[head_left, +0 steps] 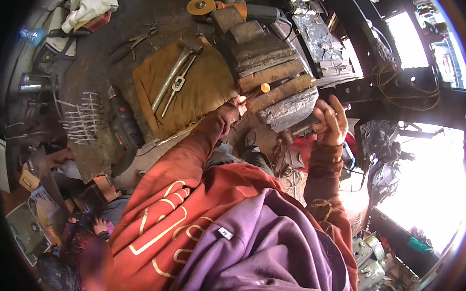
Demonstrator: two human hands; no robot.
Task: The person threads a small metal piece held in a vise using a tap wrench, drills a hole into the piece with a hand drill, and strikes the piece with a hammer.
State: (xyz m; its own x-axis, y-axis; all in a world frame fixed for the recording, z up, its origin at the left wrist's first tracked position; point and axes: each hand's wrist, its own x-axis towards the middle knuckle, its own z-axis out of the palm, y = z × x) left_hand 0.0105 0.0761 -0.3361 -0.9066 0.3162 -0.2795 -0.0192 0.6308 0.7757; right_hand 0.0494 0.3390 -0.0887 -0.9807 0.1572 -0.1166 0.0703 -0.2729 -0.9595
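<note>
At the near edge of the wooden blocks, my left hand [238, 105] is closed, fingers pinched together; a thin piece seems to stick out of them, too small to name. Close by, a round yellow metal piece [265, 87] sits on the wooden blocks [281, 96]. My right hand [330, 120] is at the right of the blocks, its fingers loosely curled round the dark handle of what looks like a hammer [284, 137]. Left of the blocks, a steel hammer [174, 74] and a metal tool with an oval loop [178, 84] lie on a brown leather pad [209, 83].
A power drill [123, 118] and a rack of metal rods [81, 120] lie at the left of the bench. An angle grinder [248, 11] with a yellow disc rests at the back. Pliers [136, 43] lie behind the pad. Another person's hand [103, 226] shows at lower left.
</note>
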